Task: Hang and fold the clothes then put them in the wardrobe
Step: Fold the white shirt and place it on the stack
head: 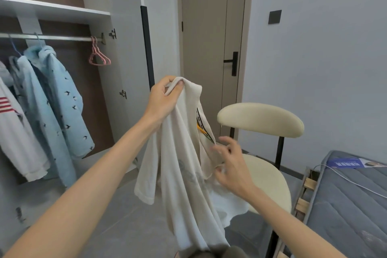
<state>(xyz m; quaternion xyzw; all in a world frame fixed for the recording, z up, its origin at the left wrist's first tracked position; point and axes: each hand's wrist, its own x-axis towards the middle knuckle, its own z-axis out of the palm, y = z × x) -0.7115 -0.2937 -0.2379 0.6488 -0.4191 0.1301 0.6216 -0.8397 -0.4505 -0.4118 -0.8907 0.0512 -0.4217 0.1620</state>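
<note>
A cream T-shirt (182, 163) hangs in the air in front of me. My left hand (164, 98) grips its top edge, holding it up. My right hand (229, 161) is lower and to the right, fingers curled at the shirt's collar area, and it is blurred. The open wardrobe (62, 12) stands at the left. Its rail (62, 37) carries a light blue patterned coat (56, 100), a white garment with red stripes (12, 128) and empty pink hangers (98, 56).
A cream chair (270, 169) stands just behind the shirt, with another white cloth (228, 203) on its seat. A grey mattress (351, 205) lies at the right. A closed door (209, 48) is straight ahead. Grey floor lies below.
</note>
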